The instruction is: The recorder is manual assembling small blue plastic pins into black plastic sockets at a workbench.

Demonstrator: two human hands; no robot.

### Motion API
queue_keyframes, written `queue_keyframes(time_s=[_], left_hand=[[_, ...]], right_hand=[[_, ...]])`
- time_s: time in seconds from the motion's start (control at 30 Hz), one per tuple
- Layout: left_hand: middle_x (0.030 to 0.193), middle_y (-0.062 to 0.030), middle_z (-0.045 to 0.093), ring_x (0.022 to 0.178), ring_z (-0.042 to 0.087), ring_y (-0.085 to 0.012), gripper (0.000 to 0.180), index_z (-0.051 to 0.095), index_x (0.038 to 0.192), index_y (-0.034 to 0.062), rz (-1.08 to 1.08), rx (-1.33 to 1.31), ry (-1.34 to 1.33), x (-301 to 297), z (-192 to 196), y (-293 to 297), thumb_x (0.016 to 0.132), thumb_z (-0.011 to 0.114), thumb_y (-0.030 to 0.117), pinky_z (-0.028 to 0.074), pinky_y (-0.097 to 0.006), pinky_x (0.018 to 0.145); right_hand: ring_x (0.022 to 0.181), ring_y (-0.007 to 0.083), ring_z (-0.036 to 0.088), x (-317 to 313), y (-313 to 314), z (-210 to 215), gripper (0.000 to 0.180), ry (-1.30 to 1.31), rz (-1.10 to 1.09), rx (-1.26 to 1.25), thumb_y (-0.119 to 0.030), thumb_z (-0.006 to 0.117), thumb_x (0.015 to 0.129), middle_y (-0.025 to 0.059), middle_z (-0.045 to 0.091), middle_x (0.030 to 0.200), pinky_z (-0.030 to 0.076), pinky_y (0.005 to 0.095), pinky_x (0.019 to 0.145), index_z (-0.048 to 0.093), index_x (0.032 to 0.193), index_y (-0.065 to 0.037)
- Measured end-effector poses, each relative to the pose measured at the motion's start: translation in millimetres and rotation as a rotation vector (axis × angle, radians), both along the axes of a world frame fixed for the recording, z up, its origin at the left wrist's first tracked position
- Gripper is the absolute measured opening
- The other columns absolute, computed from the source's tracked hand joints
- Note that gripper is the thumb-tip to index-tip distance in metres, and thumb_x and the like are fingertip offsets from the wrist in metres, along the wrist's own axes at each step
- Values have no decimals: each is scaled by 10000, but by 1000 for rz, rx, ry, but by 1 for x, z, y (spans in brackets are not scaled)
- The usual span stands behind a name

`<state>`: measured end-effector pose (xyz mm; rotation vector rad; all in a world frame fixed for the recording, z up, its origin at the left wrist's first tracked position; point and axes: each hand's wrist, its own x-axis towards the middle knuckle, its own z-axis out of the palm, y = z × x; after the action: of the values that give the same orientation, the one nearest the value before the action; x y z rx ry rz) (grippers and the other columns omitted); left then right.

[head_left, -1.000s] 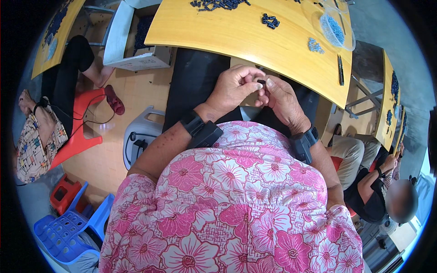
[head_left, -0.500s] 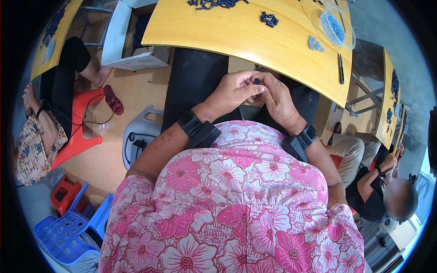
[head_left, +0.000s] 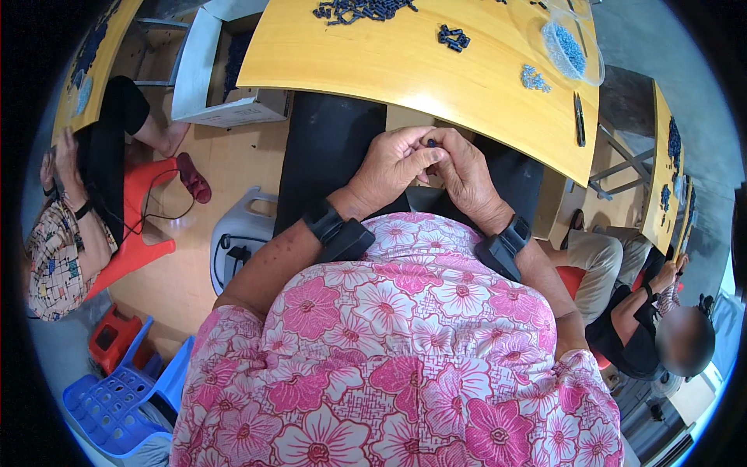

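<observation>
My left hand (head_left: 389, 167) and my right hand (head_left: 465, 173) meet just off the near edge of the yellow table, above my lap. Pinched between their fingertips is a small black cylindrical part (head_left: 432, 143); only its end shows, and the fingers cover the rest. The thumbs press close together, and both hands are closed. On the table lie a small group of similar black parts (head_left: 454, 39) and a larger pile of them (head_left: 366, 9) farther left. Small clear pieces (head_left: 534, 79) lie loose toward the right.
A clear round tub (head_left: 566, 48) of light-blue pieces stands on the yellow table (head_left: 350, 58). Black tweezers (head_left: 579, 119) lie near its right edge. An open carton (head_left: 233, 111) is at the left. Co-workers sit on both sides. A grey stool (head_left: 243, 233) and blue chair (head_left: 117, 405) stand left.
My hands have shifted slightly left and still pinch the black part together. At the left, the co-worker's hands have risen and moved.
</observation>
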<state>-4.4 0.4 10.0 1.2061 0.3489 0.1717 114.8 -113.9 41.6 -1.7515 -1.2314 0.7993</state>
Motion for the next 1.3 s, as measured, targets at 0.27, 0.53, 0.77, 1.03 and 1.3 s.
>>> queue_keyframes(time_s=[0.27, 0.53, 0.77, 1.03, 1.3], left_hand=[[956, -20, 600, 754, 543, -47, 395, 502, 1265, -21, 0, -77, -65, 6, -6, -5, 928, 567, 173, 480, -198, 664], [869, 10, 527, 770, 477, -67, 501, 453, 1330, 18, -122, -97, 2, 0, 2, 0, 982, 440, 378, 429, -219, 727], [863, 8, 536, 749, 496, -61, 394, 506, 1279, 12, -134, -122, 59, -4, -11, 4, 991, 448, 275, 442, -198, 690], [870, 22, 537, 750, 508, -47, 363, 520, 1265, 17, -112, -118, 92, 0, -15, 5, 974, 493, 232, 465, -204, 718], [869, 21, 558, 758, 525, -43, 345, 547, 1235, 17, -89, -117, 143, 0, -13, 1, 944, 535, 204, 452, -185, 690]], right_hand=[[728, 180, 553, 6, -5, 5, 234, 55, -37, -32, -208, 434, 977, 95, 554, 840, 453, 279, 697, 524, 1062, -10], [608, 127, 474, 26, -38, 33, 339, 816, -223, 19, -284, 409, 984, 14, 450, 697, 495, 294, 665, 544, 1092, 8], [578, 105, 483, 57, -94, 61, 342, 341, -673, 327, -272, 440, 978, 27, 473, 671, 500, 270, 599, 537, 1112, 28], [599, 100, 516, 130, -192, 19, 276, -8, -1110, 300, -159, 459, 954, 45, 546, 756, 502, 267, 586, 521, 1163, 10], [699, 85, 544, 159, -224, -31, 335, 38, -1298, 310, -30, 533, 892, 33, 582, 850, 474, 214, 634, 502, 1225, -8]])
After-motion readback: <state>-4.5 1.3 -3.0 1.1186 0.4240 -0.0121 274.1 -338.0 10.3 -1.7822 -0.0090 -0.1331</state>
